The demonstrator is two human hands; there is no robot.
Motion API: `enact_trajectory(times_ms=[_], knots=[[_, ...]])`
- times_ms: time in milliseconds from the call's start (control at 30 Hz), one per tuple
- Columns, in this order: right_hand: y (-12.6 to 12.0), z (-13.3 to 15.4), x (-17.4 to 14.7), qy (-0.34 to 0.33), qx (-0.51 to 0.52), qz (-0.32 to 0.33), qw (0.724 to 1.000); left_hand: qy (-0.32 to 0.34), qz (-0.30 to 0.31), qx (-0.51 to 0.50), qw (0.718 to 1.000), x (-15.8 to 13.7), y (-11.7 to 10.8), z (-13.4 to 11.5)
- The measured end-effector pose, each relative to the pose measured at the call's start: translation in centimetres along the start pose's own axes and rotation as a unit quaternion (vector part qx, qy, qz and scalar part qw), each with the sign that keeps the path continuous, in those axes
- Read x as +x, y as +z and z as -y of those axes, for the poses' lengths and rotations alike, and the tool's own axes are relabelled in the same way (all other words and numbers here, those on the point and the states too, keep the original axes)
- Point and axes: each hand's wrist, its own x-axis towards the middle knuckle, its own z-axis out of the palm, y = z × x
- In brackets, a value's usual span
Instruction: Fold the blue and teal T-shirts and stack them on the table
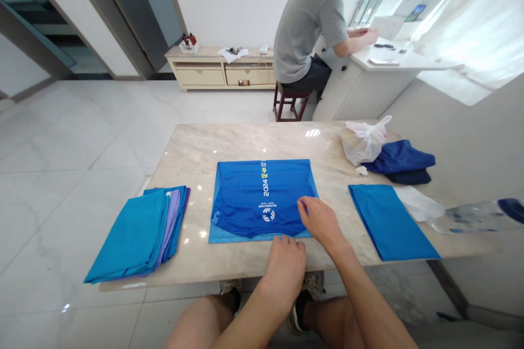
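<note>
A blue shirt (241,196) with white and yellow print lies folded flat on the table in front of me. A lighter blue, sheet-like border (216,237) shows around its edges; I cannot tell if it is a bag or more cloth. My left hand (286,257) rests at the near edge, fingertips slightly apart and touching the border. Over the right side of the shirt, my right hand (321,220) has its thumb and fingers curled together in a pinch. Whatever is between those fingertips, if anything, is too small to make out.
A stack of folded teal, lilac and blue cloth (131,234) overhangs the table's left edge. At right lie a folded blue cloth (391,221), a clear bottle (475,218), a white plastic bag (364,142) and dark blue cloth (403,158). Beyond, a person (311,22) sits on a stool.
</note>
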Motion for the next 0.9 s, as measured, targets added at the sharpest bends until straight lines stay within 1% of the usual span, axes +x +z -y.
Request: enact_trajectory(times_ms=[100, 167, 300, 400, 467, 567, 700, 800, 900], knots=[[-0.2, -0.6, -0.9, 0.020, -0.008, 0.027, 0.999, 0.008, 0.006, 0.015, 1.000, -0.2, 0.9, 0.3], [-0.4, -0.6, -0.9, 0.022, -0.013, 0.027, 0.999, 0.004, 0.007, 0.015, 1.000, -0.4, 1.1, 0.2], [-0.9, 0.8, -0.4, 0.008, -0.008, 0.013, 1.000, -0.024, -0.004, 0.001, 1.000, -0.3, 0.2, -0.1], [-1.1, 1.9, 0.0, -0.006, -0.004, 0.021, 1.000, -0.053, -0.025, 0.002, 0.998, 0.1, -0.7, -0.1], [-1.2, 2.1, 0.1, -0.015, 0.003, 0.023, 1.000, -0.067, -0.032, 0.008, 0.997, 0.5, -1.0, 0.3], [-1.3, 1.5, 0.2, -0.019, 0.019, 0.017, 1.000, -0.069, -0.042, 0.019, 0.997, 1.4, -0.9, 1.1], [-1.3, -0.2, 0.0, 0.003, 0.030, -0.007, 1.000, -0.060, -0.052, 0.027, 0.996, 3.2, -0.8, 1.8], [-1.2, -1.2, 0.0, 0.027, 0.040, -0.030, 0.998, -0.061, -0.073, 0.040, 0.995, 4.6, -0.8, 1.6], [-1.4, -1.6, 0.1, 0.047, 0.051, -0.034, 0.997, -0.058, -0.092, 0.043, 0.993, 5.8, -0.4, 0.8]])
